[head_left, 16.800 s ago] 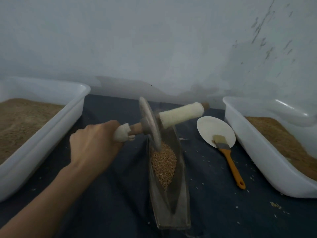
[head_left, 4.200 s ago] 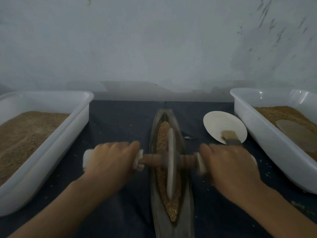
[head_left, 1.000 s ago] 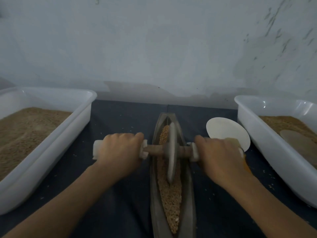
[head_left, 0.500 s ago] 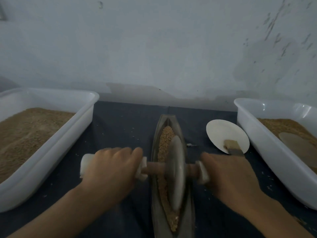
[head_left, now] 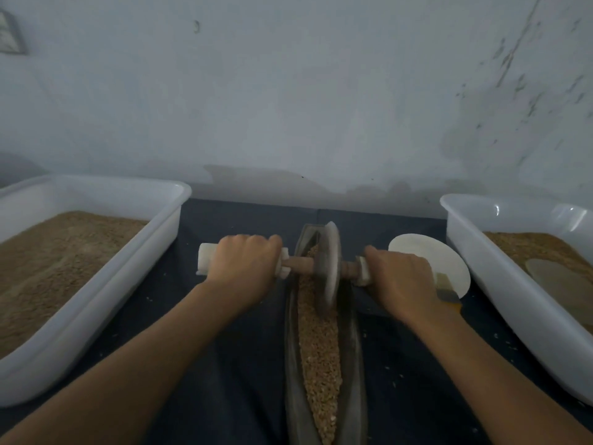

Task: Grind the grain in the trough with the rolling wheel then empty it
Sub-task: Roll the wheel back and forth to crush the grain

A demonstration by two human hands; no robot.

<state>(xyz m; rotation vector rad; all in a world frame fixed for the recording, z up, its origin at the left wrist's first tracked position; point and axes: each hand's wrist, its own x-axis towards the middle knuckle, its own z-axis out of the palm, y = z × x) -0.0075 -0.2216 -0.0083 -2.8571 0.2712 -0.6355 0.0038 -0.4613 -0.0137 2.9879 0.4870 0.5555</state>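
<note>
Left hand (head_left: pixel 242 264) and right hand (head_left: pixel 399 279), arms extended, each grip a handle of the rolling wheel (head_left: pixel 329 268), standing in the trough (head_left: pixel 351 342) on grain (head_left: pixel 319 354)

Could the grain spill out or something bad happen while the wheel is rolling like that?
Maybe. The wheel sits near the far tip of the narrow trough, so another push might roll it off the end. The grain lies heaped almost up to the trough's edges, so some could spill onto the dark cloth.
</note>
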